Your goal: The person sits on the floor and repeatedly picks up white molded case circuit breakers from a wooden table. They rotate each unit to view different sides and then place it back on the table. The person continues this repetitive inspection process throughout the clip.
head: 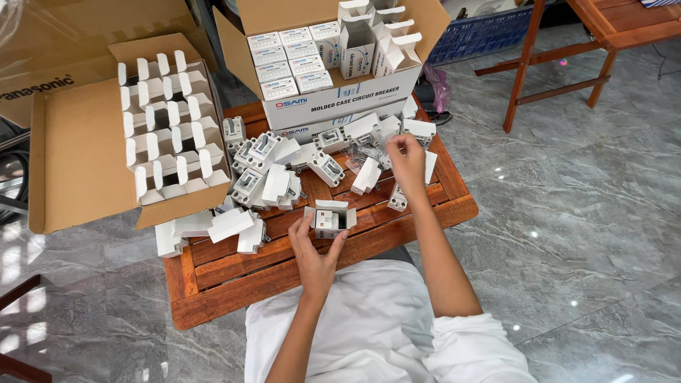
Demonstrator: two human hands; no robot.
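Left hand (317, 250): clasped on small open white carton (331, 216) holding a breaker, near desk (234, 273) front edge.
Right hand (406, 157): pinching a small part, unclear.
Packed: white cartons (294, 60) fill half the box.
Left: loose grey breakers (264, 167) heaped mid-desk.

on the slatted table (234, 273) before us, loose breakers (266, 167) lie heaped in the middle. a carton of open small boxes (170, 128) sits to the left, and a carton of packed boxes (333, 64) stands behind the heap.

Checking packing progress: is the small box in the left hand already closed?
No, the small box in the left hand has its flaps open, a white part showing inside.
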